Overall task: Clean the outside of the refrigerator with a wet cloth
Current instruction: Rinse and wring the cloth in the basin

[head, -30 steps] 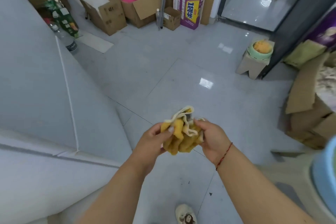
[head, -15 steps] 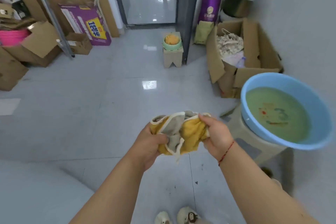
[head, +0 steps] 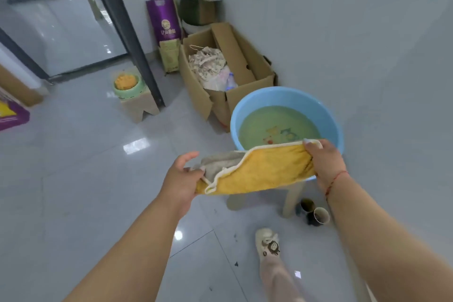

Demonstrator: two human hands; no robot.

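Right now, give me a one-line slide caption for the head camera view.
Both hands, left hand and right hand, stretch a yellow cloth in front of a blue basin of greenish water.

Ahead of you an open cardboard box (head: 221, 76) of fabric stands on the floor (head: 73, 179) against the wall, a purple bag (head: 164, 29) just beside it. Two cups (head: 315, 212) sit near your shoe (head: 268, 243).

Cloth (head: 264, 169) yellow, cream edging (reverse grey); basin (head: 328, 115) light blue, water greenish; sack (head: 164, 22) purple.
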